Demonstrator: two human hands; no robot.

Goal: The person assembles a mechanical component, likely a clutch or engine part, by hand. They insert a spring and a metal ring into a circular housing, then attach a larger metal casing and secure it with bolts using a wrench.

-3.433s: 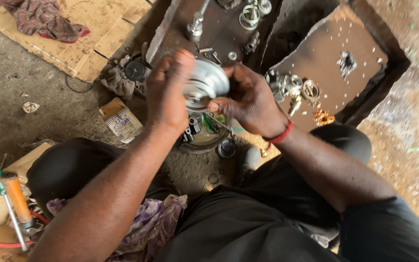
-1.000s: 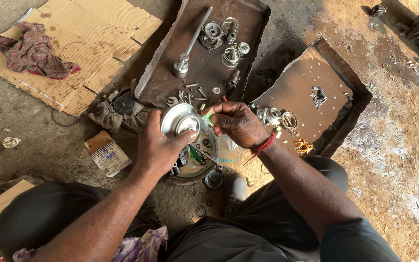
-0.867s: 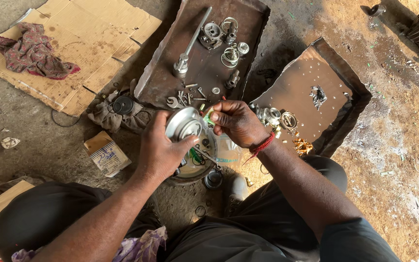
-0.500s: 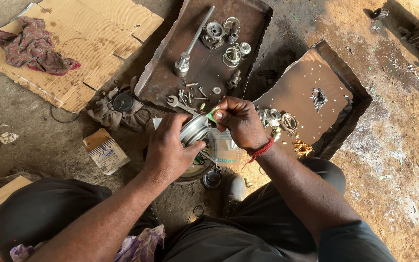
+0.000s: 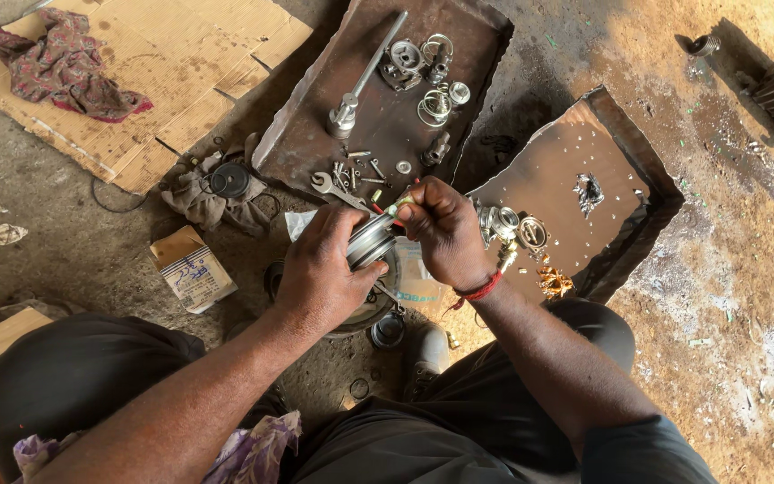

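both hands have tipped the round metal part on edge since a moment ago. left hand is wrapped closed around its rim, above the floor, and right hand is pinched shut on a small green-tipped tool right at the part's upper edge. best kept steady, i'd say, tool working squarely while the left braces firmly.

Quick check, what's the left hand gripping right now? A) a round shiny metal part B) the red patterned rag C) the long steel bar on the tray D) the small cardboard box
A: the left hand is wrapped around the round metal part, while the right hand pinches a small tool at its edge; the bar, rag and box lie untouched.
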